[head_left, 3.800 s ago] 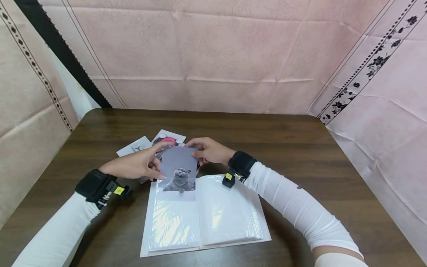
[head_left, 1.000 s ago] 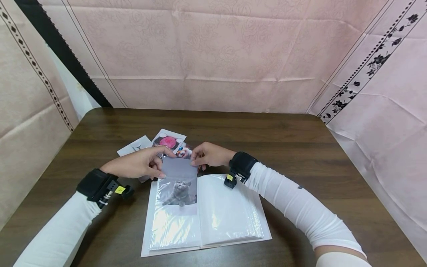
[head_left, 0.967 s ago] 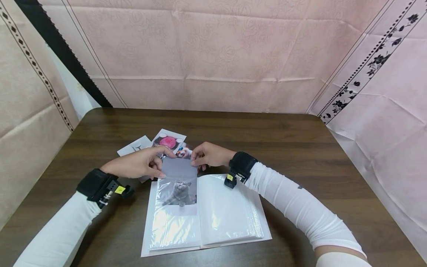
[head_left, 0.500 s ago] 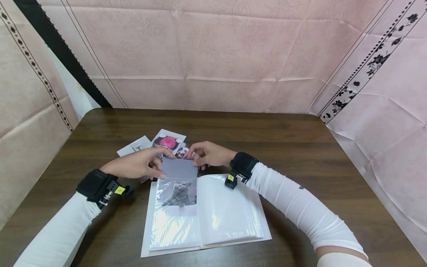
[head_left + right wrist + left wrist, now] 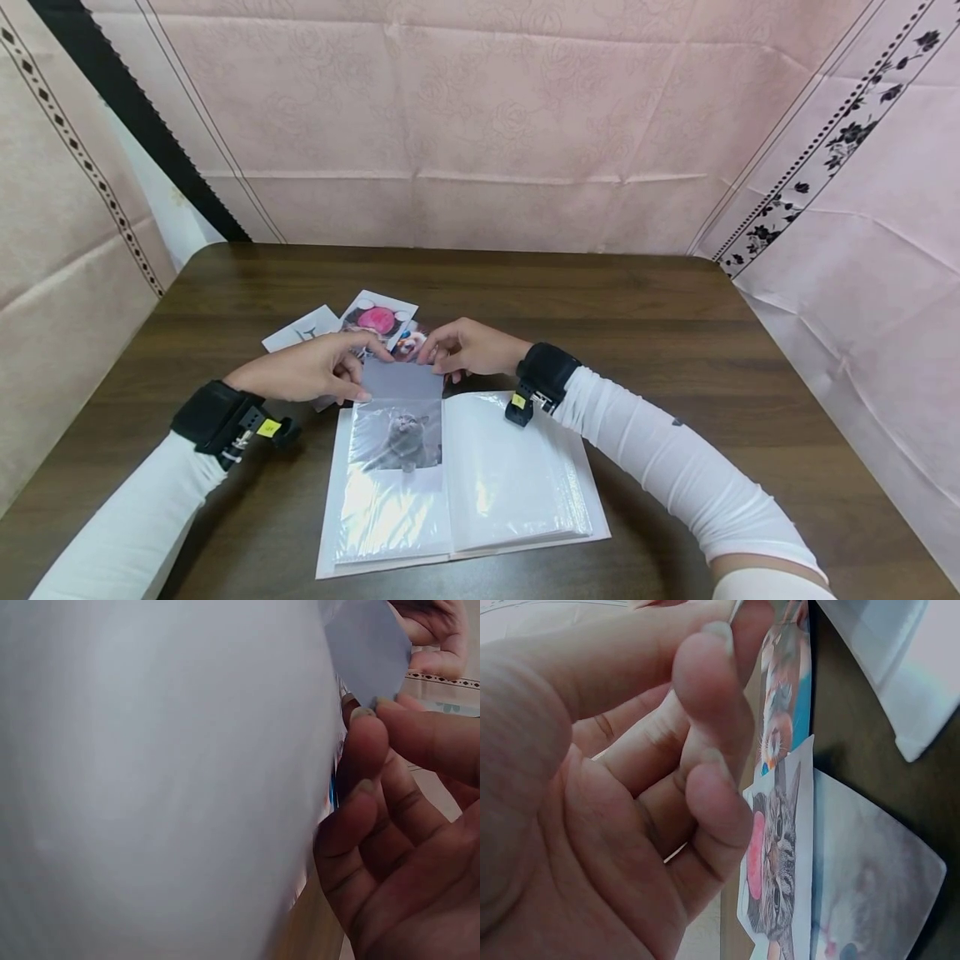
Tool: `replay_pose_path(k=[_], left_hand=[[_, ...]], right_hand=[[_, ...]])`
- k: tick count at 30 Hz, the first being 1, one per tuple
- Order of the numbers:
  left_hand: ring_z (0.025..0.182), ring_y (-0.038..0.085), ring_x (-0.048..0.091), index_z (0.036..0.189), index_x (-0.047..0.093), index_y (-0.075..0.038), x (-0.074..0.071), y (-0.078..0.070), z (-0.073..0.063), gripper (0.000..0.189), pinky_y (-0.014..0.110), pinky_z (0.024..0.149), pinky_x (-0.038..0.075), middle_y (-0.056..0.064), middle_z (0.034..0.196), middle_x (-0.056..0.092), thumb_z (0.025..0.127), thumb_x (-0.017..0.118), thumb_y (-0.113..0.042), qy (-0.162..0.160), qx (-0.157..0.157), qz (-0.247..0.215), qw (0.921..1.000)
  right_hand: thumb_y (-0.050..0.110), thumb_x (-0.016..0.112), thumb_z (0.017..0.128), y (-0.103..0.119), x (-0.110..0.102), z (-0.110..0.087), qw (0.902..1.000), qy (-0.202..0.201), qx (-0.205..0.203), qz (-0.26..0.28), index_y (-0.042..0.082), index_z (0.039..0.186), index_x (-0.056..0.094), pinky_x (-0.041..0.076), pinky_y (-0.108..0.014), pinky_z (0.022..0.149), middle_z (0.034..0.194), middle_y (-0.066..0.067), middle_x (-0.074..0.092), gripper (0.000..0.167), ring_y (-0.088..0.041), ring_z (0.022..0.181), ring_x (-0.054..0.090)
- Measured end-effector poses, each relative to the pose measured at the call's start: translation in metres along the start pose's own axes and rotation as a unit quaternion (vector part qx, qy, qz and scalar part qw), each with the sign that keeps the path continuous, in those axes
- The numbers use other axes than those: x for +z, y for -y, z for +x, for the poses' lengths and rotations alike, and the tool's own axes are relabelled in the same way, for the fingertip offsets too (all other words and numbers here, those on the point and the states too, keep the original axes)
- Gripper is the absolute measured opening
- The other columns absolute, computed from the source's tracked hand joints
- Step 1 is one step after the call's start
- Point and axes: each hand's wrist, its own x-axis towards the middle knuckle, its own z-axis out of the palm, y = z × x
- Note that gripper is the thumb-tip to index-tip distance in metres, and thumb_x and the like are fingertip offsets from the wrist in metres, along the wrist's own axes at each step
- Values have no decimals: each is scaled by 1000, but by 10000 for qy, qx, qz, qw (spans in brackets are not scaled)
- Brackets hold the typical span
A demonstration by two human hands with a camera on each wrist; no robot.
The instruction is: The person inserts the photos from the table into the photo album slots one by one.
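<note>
A photo of a grey cat (image 5: 402, 381) is partly inside the clear pocket on the left page of an open photo album (image 5: 517, 475). Its plain grey upper end sticks out past the pocket's mouth. My left hand (image 5: 311, 367) pinches the photo's left side, thumb close to the pocket opening. At the upper right corner, my right hand (image 5: 480, 347) holds the photo between thumb and fingers. From the right wrist, the grey photo (image 5: 367, 649) shows above the right hand (image 5: 416, 832). The left wrist view has the left hand (image 5: 622, 795) gripping a thin edge, mostly cropped.
Several loose photos lie behind the album, among them a picture with a pink shape (image 5: 377, 319), a colourful one (image 5: 409, 342) and a pale one (image 5: 300, 331) partly under the left hand. Everything rests on a brown wooden table (image 5: 600, 308), with hung cloth (image 5: 480, 125) behind it.
The cat photo has slid down towards me, deeper into the left pocket. My right hand has shifted its fingers slightly left along the top edge; the left hand has barely moved.
</note>
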Motion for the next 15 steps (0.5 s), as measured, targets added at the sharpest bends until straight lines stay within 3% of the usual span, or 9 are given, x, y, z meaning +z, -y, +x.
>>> replay_pose_path(k=[15], left_hand=[[58,28,54,135,53,-10,0,3,2,50,26,51,46,6,79,66,92,76,-21,67,9,-50,10000]], right_hand=[[2,61,99,-3,1,2,9997,203,-105,-123,4,121,70,45,-24,62,83,-6,67,23,-17,67,57]])
